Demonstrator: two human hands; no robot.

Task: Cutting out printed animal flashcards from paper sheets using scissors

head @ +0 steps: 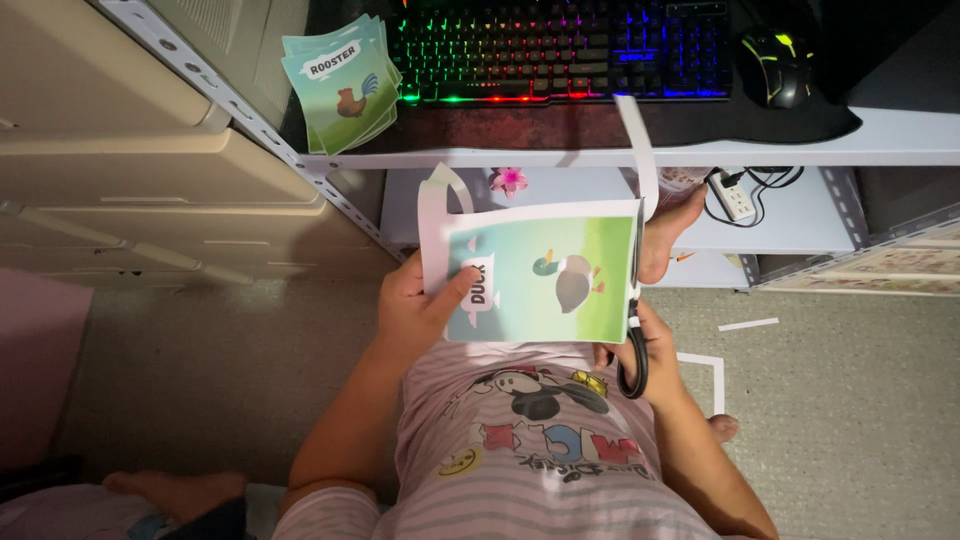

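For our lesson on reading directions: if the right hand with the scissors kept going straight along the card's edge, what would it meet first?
Probably the curling white paper strip already cut from the duck card, above the right hand; beyond it the desk edge. Depth is unclear.

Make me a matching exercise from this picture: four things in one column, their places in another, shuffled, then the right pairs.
Things:
1. duck picture sheet
2. scissors
3. stack of animal cards
4. computer mouse

Places:
A. on the desk, right of the keyboard
B. in the right hand
C. on the desk, left of the keyboard
D. pinched by the left hand

Pairs: 1-D, 2-B, 3-C, 4-A
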